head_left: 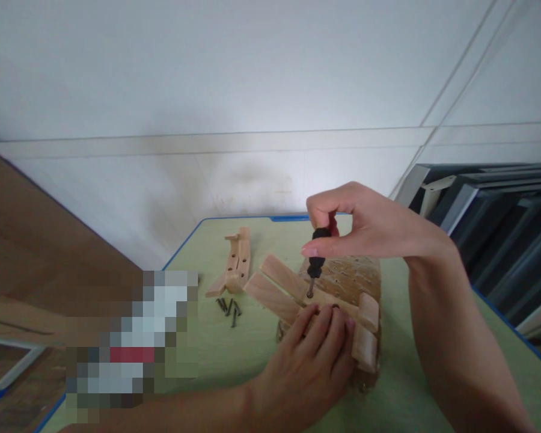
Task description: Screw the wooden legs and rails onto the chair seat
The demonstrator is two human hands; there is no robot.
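My right hand (356, 222) is closed around the black handle of a small screwdriver (316, 255), held upright. Its tip meets a screw hole in a pale wooden bracket (279, 282), made of two slats side by side with short blocks at the right end. My left hand (313, 358) lies over the lower slat, its bent fingers gripping the bracket from the near side. Under the bracket is a brown, rough-textured wooden piece (351, 276), partly hidden by hands and slats. The screw head under the tip is too small to make out.
A second pale wooden bracket (238, 264) with holes stands left on the green, blue-edged table (184, 355). Several dark screws (229, 308) lie beside it. A blurred-out item (139, 331) is at the table's left. Dark panels (500, 228) lean at right; a white wall (252, 72) rises behind.
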